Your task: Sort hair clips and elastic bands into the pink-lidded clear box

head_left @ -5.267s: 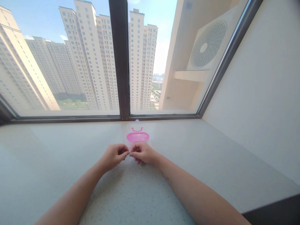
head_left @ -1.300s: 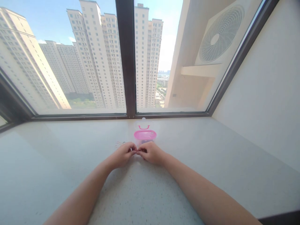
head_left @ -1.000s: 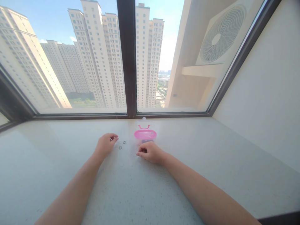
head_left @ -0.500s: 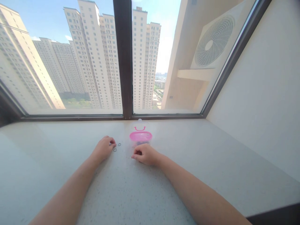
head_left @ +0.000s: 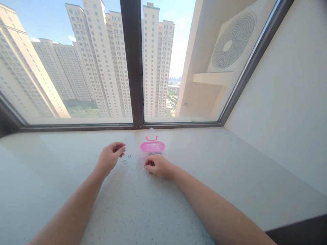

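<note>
My left hand (head_left: 109, 157) half-curled, thumb near fingers, above the sill beside small dark rings (head_left: 127, 159), my right hand (head_left: 158, 166) loosely curled before the pink-rimmed container (head_left: 152, 147), contents of either grasp too small to tell.

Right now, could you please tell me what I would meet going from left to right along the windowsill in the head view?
Left hand, nearer dark ring, farther dark ring, clear container with a pink rim, white side wall.
</note>
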`<state>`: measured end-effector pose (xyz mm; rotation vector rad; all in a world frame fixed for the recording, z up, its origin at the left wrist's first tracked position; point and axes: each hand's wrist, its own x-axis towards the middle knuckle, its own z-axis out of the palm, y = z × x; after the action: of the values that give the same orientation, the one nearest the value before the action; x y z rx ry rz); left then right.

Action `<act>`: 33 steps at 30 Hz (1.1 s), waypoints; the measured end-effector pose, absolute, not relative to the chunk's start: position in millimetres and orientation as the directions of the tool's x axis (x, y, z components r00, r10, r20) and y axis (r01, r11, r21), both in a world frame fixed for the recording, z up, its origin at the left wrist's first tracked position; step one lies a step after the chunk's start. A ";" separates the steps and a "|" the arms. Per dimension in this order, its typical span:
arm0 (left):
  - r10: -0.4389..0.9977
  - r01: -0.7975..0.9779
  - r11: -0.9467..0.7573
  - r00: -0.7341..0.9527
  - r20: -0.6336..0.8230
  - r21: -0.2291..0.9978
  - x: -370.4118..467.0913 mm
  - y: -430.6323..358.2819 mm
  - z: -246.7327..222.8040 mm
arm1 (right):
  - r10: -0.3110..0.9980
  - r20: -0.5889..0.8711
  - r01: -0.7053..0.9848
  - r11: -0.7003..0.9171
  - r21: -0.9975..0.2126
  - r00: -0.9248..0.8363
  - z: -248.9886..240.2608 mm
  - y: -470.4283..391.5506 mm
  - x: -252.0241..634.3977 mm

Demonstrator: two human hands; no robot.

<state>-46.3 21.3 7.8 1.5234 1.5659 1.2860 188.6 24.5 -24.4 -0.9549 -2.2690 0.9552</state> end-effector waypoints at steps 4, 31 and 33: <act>0.973 0.319 -0.102 -0.167 0.162 0.942 -37.7 15.8 13.0 | 0.768 0.118 0.373 0.432 -0.821 -0.630 -23.1 23.9 188.0; 0.974 0.294 -0.113 0.223 0.047 0.949 8.8 -3.2 5.3 | 0.813 0.204 0.134 0.325 -0.936 -0.546 -32.6 24.9 185.7; 0.977 0.275 -0.097 0.212 0.039 0.957 9.0 -3.5 5.5 | 0.816 0.191 0.151 0.319 -0.935 -0.546 -32.4 24.2 185.8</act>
<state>9.0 -3.5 5.5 1.5597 1.2212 0.9532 185.8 24.2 -32.4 -0.8537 -1.9092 1.2510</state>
